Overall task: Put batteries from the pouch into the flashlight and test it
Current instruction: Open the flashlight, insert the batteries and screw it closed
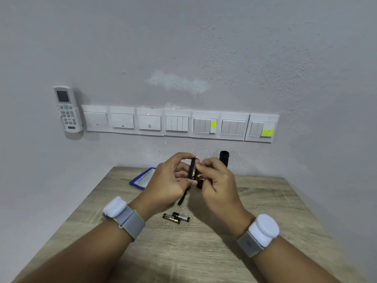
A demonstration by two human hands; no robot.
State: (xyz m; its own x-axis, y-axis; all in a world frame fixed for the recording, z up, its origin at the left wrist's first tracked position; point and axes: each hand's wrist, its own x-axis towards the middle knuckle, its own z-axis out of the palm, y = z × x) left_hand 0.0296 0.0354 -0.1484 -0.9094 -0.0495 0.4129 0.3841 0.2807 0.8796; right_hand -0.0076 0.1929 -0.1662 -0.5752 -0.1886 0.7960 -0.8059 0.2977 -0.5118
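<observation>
My left hand (169, 180) holds a black battery holder (192, 168) upright above the table, thumb under it and forefinger over its top. My right hand (216, 180) pinches a black-and-yellow battery against the holder's right side. Two more batteries (176, 217) lie side by side on the table below my hands. The black flashlight tube (224, 158) stands upright behind my right hand, partly hidden. A small black part (200, 183) shows between my hands, and a black strap (182, 198) hangs under my left hand. The blue pouch (141, 178) lies flat at the back left, partly covered by my left hand.
The wooden table (204, 252) stands against a grey wall. A row of white wall switches (177, 123) runs above it, with a white remote control (68, 110) mounted at the left. Both wrists wear grey bands with white pods.
</observation>
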